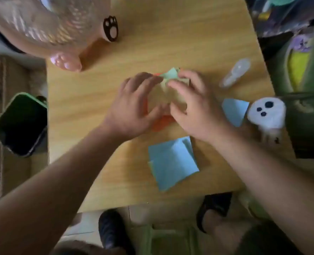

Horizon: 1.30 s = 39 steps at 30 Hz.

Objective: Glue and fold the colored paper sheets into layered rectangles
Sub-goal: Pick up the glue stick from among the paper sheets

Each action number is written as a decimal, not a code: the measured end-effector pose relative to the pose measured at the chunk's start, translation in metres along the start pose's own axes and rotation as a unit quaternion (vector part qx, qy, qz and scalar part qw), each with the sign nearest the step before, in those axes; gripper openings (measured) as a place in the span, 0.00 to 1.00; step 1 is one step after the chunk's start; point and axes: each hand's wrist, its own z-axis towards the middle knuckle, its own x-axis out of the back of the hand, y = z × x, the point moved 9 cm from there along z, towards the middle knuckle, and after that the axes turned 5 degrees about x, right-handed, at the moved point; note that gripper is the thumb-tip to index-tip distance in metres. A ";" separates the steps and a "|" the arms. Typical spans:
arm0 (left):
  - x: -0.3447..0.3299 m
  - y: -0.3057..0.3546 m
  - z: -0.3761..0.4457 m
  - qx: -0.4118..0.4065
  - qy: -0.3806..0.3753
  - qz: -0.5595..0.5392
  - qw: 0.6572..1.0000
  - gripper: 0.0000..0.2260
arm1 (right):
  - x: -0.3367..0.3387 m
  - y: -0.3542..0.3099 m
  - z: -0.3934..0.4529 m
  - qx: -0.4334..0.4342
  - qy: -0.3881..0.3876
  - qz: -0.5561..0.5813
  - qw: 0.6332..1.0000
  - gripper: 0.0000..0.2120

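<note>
A small stack of colored paper lies at the middle of the wooden table (170, 34). Its top sheet is yellow (166, 92), with a green corner (171, 73) sticking out at the far end and orange paper (162, 122) showing underneath. My left hand (132, 105) presses on the stack's left side, fingers stretched toward the green corner. My right hand (193, 105) pinches the yellow sheet's right part between curled fingers and thumb. A folded light-blue sheet (172, 162) lies nearer me. A clear glue bottle (234, 73) lies on its side to the right.
A blue paper cone with a white ghost-like head (266, 113) lies at the right edge. A pink plush toy (47, 28) with a paw print rests at the far left. A black phone (20, 124) sits left of the table. My feet show below the near edge.
</note>
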 end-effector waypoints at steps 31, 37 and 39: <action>-0.009 -0.066 0.018 0.093 0.052 -0.114 0.988 0.12 | 0.083 -0.023 -0.037 0.115 0.209 -0.040 0.970 0.11; 0.012 -0.046 -0.007 0.121 0.069 -0.069 0.988 0.07 | 0.147 0.044 -0.027 -0.047 0.233 -0.065 0.969 0.27; 0.021 -0.028 -0.020 0.099 0.071 -0.082 0.989 0.10 | 0.127 0.061 -0.013 -0.098 0.134 -0.053 0.985 0.31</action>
